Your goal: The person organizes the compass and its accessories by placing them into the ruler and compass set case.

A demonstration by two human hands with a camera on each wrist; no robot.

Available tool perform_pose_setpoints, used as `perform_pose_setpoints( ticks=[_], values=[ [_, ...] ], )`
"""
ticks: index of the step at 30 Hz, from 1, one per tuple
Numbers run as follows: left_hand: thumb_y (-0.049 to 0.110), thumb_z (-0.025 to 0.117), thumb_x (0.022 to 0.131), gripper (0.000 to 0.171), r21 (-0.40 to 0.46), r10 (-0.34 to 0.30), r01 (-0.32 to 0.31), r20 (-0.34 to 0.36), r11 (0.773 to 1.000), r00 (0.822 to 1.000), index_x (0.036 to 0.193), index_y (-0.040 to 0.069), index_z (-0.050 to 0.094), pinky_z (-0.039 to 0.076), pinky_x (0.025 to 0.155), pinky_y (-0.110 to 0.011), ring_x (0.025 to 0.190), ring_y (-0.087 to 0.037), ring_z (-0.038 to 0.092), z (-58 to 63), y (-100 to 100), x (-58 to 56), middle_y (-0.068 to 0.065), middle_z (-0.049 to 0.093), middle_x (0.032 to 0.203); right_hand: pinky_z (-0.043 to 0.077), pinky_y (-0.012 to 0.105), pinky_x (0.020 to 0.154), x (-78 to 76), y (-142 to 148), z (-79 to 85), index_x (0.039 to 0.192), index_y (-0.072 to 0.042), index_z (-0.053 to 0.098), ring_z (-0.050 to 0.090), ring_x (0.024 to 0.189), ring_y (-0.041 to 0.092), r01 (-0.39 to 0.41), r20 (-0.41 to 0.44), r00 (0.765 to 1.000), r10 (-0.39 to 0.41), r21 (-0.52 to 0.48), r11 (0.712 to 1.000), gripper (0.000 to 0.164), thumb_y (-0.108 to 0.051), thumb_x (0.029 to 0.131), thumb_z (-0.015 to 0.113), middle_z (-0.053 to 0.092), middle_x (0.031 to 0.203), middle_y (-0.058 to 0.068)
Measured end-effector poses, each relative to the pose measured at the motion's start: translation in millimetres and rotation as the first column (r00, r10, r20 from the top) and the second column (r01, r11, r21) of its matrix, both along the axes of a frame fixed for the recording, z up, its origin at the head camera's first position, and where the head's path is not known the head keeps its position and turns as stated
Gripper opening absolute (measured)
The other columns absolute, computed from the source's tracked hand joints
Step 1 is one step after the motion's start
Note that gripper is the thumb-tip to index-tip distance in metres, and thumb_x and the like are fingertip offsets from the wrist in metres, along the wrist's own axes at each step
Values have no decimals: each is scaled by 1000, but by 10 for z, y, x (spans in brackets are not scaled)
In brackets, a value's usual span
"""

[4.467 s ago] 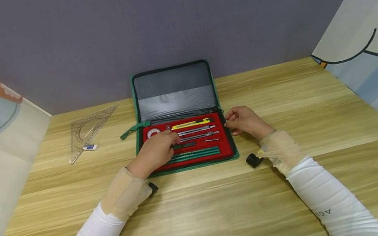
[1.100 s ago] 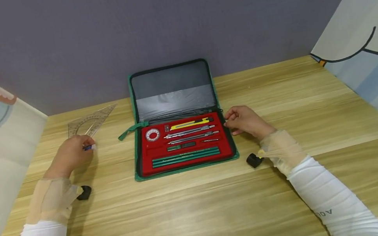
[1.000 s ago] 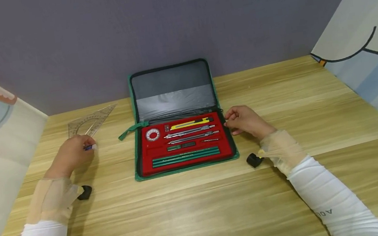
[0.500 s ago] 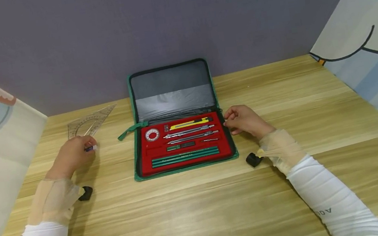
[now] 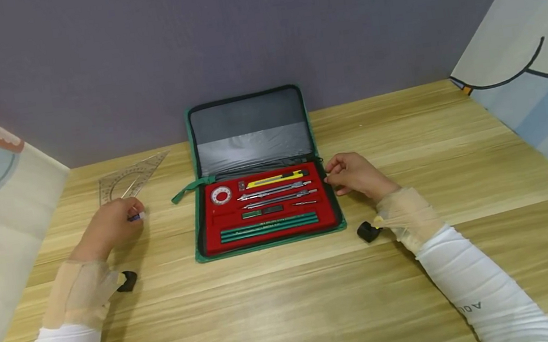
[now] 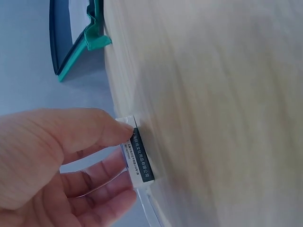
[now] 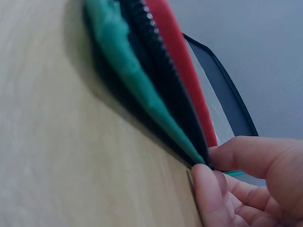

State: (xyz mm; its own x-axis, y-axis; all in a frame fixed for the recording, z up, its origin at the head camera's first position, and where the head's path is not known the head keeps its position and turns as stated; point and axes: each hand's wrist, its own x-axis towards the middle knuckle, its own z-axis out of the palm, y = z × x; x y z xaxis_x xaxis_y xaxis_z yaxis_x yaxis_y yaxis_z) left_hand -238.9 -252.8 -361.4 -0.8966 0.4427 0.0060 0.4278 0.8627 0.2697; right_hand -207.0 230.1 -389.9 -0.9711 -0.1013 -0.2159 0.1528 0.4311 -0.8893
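Note:
My left hand (image 5: 111, 228) pinches a white eraser with a dark printed sleeve (image 6: 142, 158) between thumb and fingers, beside a clear set square (image 5: 150, 164). In the left wrist view the eraser is close over the wood table. A green zip case (image 5: 200, 248) lies unfolded at the middle, its lid leaning back. My right hand (image 5: 359, 175) pinches the right edge of that case, thumb on the inner side by the zip (image 7: 154, 28). Set in the red tray (image 5: 213, 241) are a yellow cutter (image 5: 275, 180), metal compasses (image 5: 276, 190) and green pencils (image 5: 268, 227).
A white ring (image 5: 214, 196) and a small green-and-grey piece (image 5: 262, 212) also sit in the tray. A green strap (image 5: 185, 192) sticks out at the case's left. Behind the table (image 5: 281, 312) stands a grey wall panel (image 5: 236, 33).
My left hand has left the case, gone left to the eraser and taken hold of it. Lately it has shifted slightly right and nearer with the eraser. My right hand stays at the case edge.

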Motion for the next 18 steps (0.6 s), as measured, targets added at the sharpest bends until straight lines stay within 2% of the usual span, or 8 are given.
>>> perform_pose_setpoints(
  ticks=[9, 11, 18],
  values=[
    [2, 56, 72, 17, 2, -13, 13, -8, 1000, 1000, 89, -2, 58, 43, 69, -46, 75, -29, 55, 30, 72, 51, -13, 60, 80, 51, 29, 55, 5, 12, 19, 107, 8, 46, 56, 70, 16, -11, 12, 1000, 11, -18, 1000, 29, -2, 82, 58, 50, 85, 12],
    [2, 57, 72, 16, -1, -15, 15, -14, 1000, 1000, 88, -1, 58, 43, 68, -46, 74, -28, 55, 35, 90, 63, -12, 60, 79, 51, 28, 55, -10, 21, -16, 106, 6, 47, 56, 70, 16, -7, 8, 1000, 7, -16, 1000, 28, -3, 82, 59, 51, 86, 12],
    [3, 57, 74, 13, -23, -20, 20, -6, 1000, 1000, 87, 2, 58, 43, 65, -44, 71, -25, 54, 62, 168, 105, -10, 60, 78, 51, 29, 55, 24, 15, 11, 100, 3, 48, 56, 68, 17, -24, -21, 1000, 23, -27, 999, 24, -5, 80, 60, 51, 83, 13]
  ],
)
